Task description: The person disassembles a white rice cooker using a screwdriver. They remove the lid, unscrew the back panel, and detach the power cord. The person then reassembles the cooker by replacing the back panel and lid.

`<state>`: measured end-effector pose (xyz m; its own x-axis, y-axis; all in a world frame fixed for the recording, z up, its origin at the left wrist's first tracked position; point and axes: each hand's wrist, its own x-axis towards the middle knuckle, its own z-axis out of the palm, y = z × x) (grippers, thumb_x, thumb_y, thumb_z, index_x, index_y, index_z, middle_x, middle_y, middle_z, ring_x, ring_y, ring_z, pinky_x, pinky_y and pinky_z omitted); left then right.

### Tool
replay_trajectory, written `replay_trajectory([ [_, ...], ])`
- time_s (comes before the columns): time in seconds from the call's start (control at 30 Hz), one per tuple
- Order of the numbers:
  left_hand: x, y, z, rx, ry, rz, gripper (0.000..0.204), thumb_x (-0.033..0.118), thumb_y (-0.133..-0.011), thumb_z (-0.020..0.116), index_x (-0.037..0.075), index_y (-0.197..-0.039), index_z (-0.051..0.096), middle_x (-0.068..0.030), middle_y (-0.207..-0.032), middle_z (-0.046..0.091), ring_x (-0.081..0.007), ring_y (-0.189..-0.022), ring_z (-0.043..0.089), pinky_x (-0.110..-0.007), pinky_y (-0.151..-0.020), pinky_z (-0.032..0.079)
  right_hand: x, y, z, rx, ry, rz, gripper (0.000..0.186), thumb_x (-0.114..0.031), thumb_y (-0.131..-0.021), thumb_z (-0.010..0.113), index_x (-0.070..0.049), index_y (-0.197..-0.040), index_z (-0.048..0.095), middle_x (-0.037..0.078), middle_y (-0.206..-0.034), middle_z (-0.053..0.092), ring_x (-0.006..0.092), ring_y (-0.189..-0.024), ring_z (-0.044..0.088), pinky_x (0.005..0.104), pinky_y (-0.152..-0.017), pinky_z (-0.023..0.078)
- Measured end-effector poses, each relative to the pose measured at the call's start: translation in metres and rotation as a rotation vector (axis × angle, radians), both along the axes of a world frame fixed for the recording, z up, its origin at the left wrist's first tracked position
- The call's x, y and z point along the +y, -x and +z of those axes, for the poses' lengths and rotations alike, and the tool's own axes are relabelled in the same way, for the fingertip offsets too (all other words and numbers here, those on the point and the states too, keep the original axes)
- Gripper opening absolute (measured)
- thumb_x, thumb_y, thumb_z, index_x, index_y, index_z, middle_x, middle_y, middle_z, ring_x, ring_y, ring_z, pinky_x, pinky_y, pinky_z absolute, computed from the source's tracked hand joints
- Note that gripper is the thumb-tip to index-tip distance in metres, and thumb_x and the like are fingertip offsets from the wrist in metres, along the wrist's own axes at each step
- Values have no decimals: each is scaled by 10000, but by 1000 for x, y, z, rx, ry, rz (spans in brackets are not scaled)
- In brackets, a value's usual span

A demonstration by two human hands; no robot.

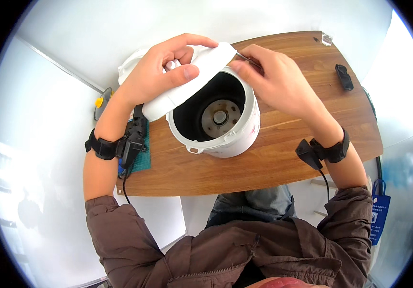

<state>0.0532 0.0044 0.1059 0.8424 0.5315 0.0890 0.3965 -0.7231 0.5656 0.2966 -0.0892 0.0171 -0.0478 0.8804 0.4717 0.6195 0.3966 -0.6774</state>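
While the white lid leans over the far left of the cooker body, the left hand clamps it, thumb pressed to its surface; apart from it, above the cooker's far rim, the right hand pinches a thin metal rod by the lid's edge. The lid looks light, stiff and smooth (slippery, I'd guess), so its edge seems the surest hold; the cooker itself looks heavier.

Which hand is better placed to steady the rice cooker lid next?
Probably your left hand: it lies across the tilted rice cooker lid, while your right hand holds a slim metal rod near the lid's edge.
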Motion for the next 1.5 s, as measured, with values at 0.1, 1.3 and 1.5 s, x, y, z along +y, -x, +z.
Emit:
replay_trajectory([
  [0.1,-8,-6,5,-23,32,12,663,613,-951,567,103,-1371,618,0,-763,621,-68,-689,598,-227,-624,442,-1,7,7,-62,34,-53,881,-769,-822,673,88,-1024,693,219,-835,717,357,-802,726,426,-735,563],
  [1.3,-6,-16,3,-89,34,81,370,115,-1001,394,93,-1234,681,43,-687,529,-38,-645,479,-219,-625,398,-11,3,0,201,85,57,466,-410,-891,778,14,-1077,737,110,-802,721,168,-662,645,311,-626,515],
  [1.5,-10,-20,7,-101,86,88,340,140,-985,429,107,-1154,722,13,-707,508,-75,-669,444,-270,-636,377,-21,-12,-1,171,109,9,188,-164,-990,631,-6,-1050,714,128,-716,675,233,-633,643,367,-611,509],
])
